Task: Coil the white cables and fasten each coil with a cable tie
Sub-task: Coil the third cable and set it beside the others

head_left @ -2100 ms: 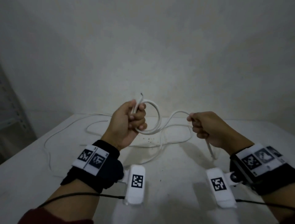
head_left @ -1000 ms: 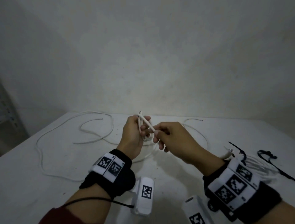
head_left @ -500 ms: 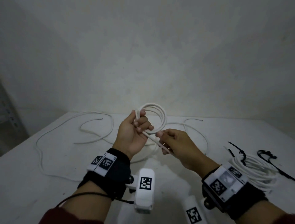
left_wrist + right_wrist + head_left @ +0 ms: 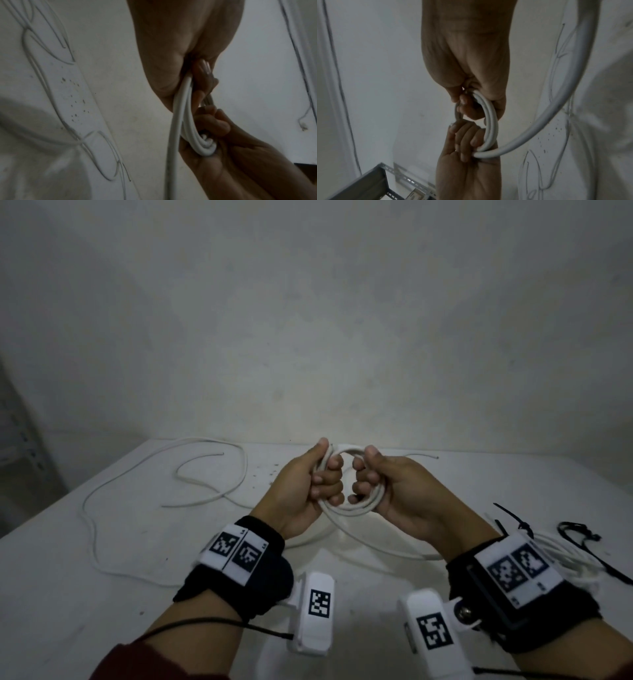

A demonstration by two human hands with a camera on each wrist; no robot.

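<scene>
Above the table, both hands hold a small coil of white cable [image 4: 346,510] between them. My left hand [image 4: 322,484] grips the coil's left side with fingers curled round the strands [image 4: 186,115]. My right hand [image 4: 366,481] grips the right side, fingers wrapped round the loops [image 4: 491,121]. The cable's free length [image 4: 383,551] trails from the coil's lower edge down to the table and off to the left [image 4: 99,546]. A second white coil [image 4: 565,556], bound with a black cable tie [image 4: 513,517], lies at the right, partly behind my right wrist.
A loose black cable tie [image 4: 579,534] lies at the table's [image 4: 102,628] right edge. More white cable [image 4: 205,474] snakes over the back left. A grey metal shelf frame [image 4: 368,182] stands left of the table. A bare wall rises right behind.
My right hand has left the trailing cable below the coil and now grips the coil's right side. Both hands have drawn close together, and the coil sits lower.
</scene>
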